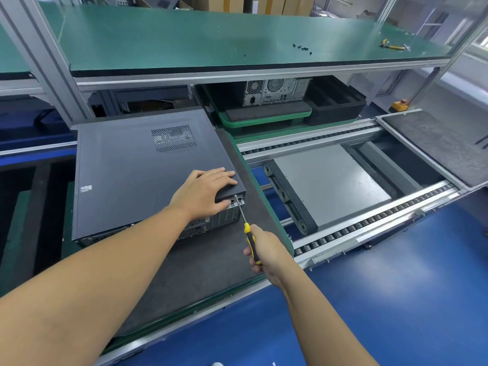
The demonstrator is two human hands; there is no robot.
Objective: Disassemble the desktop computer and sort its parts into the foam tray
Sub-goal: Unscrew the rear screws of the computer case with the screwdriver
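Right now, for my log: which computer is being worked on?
The near computer, lying flat: the left hand rests on it and the right hand holds a screwdriver to its rear corner. The far computer sits untouched under the shelf.

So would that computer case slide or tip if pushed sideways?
Probably neither easily. The desktop computer lies flat and broad, so tipping looks unlikely. The dark mat beneath looks grippy, likely resisting sliding. Its metal shell should stay rigid under the left hand.

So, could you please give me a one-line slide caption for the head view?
Left hand rests on the desktop computer while the right hand holds a screwdriver at its rear corner.
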